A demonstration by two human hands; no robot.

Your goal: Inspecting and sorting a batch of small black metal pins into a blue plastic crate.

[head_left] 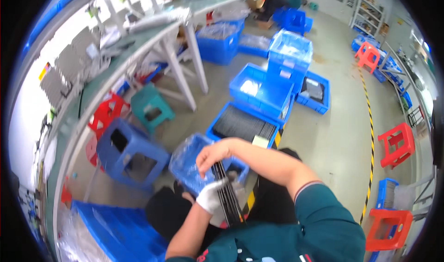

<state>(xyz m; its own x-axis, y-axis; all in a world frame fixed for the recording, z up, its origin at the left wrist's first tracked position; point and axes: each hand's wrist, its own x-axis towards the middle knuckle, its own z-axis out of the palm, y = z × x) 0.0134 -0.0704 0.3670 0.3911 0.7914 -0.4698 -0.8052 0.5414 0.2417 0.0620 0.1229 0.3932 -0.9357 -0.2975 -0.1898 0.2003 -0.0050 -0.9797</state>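
1. Item held: a bundle of black strips (227, 200), long, narrow and straight. Several pieces lie side by side, with thin lighter lines running lengthwise between them. The surface is dark, with a slight shine along the edges. Fine detail is too small to assess.
2. Position: the strips are held in front of the person's body at a tilt, the far end near a blue crate (198, 144) lined with clear plastic, the near end toward the green shirt (277, 243).
3. Left hand (211, 197): gloved in white, clasped on the strips along their side.
4. Right hand (213, 156): bare, fingers bent downward at the far end of the strips. Whether it grips them cannot be determined.
5. Surroundings: just beyond the lined crate, a second blue crate (217, 117) contains closely packed dark pieces in rows; a pale yellow paper (261, 141) lies at its near right corner. A blue stool (108, 158) stands to the left, near the desk (141, 39).
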